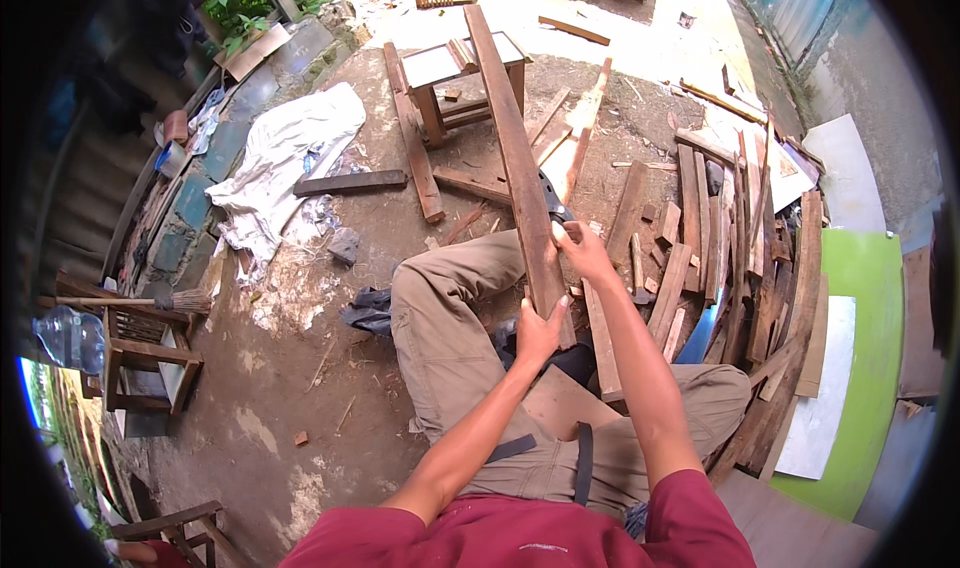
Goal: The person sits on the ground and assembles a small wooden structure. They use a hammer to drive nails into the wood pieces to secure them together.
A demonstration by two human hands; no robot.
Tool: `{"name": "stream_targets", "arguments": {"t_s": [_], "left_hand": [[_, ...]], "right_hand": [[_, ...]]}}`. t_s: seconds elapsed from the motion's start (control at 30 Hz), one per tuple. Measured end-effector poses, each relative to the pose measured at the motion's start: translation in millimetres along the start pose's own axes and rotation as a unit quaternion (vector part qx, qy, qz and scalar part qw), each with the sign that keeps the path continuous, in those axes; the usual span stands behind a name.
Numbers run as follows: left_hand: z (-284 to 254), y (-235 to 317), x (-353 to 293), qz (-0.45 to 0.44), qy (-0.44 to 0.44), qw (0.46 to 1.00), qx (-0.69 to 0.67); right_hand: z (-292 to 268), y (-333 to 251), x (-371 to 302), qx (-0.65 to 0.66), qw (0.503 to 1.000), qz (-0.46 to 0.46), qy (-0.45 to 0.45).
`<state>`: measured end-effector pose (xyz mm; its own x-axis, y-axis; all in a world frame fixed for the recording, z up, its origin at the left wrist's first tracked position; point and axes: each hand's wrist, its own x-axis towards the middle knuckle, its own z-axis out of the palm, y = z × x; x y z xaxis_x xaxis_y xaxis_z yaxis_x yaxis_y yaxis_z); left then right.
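Note:
A long brown wooden plank [513,158] slants up and away from my lap. My left hand [538,332] is wrapped round its near end, thumb along the right side. Higher up, my right hand [585,253] closes on the plank's right edge, with the thumb against the wood. Just beyond my right fingertips, a dark tool [550,196] shows partly from behind the plank; whether that hand touches it I cannot tell. The plank's far end reaches over a small wooden stool [425,69] with a pale top.
Several wooden pieces [690,208] lie piled at my right, beside a green panel [850,343]. A white cloth [290,153] is spread at the left. Another beam [350,183] lies on the ground ahead. A small wooden chair [150,353] and a clear water bottle [68,338] stand at far left.

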<state>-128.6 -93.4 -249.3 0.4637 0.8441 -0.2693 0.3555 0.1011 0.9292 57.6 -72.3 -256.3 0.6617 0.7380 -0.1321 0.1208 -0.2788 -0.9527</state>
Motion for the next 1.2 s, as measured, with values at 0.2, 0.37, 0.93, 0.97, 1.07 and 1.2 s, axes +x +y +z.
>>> {"name": "stream_targets", "arguments": {"t_s": [0.2,0.37,0.93,0.97,1.07,1.2], "left_hand": [[-1.1,0.8,1.9,-0.024,-0.092,0.989,-0.113],[19.5,6.7,10.9,-0.076,-0.161,0.948,-0.263],[-14.8,38.1,35.2,-0.129,-0.282,0.929,-0.204],[-12.8,45.6,33.4,-0.122,-0.291,0.927,-0.203],[-7.9,70.4,34.4,-0.102,-0.317,0.919,-0.210],[-2.9,92.7,32.9,-0.078,-0.327,0.909,-0.248]], "right_hand": [[-87.2,58.9,-124.4,-0.233,0.969,0.073,0.024],[-84.2,61.4,-217.8,-0.168,0.967,0.182,-0.054],[-123.6,39.3,-208.8,-0.291,0.927,0.045,0.231],[-121.6,31.2,-206.5,-0.287,0.922,0.021,0.258],[-110.5,20.2,-189.2,-0.256,0.905,-0.088,0.329],[-85.2,22.9,-161.7,-0.143,0.920,-0.157,0.331]]}}
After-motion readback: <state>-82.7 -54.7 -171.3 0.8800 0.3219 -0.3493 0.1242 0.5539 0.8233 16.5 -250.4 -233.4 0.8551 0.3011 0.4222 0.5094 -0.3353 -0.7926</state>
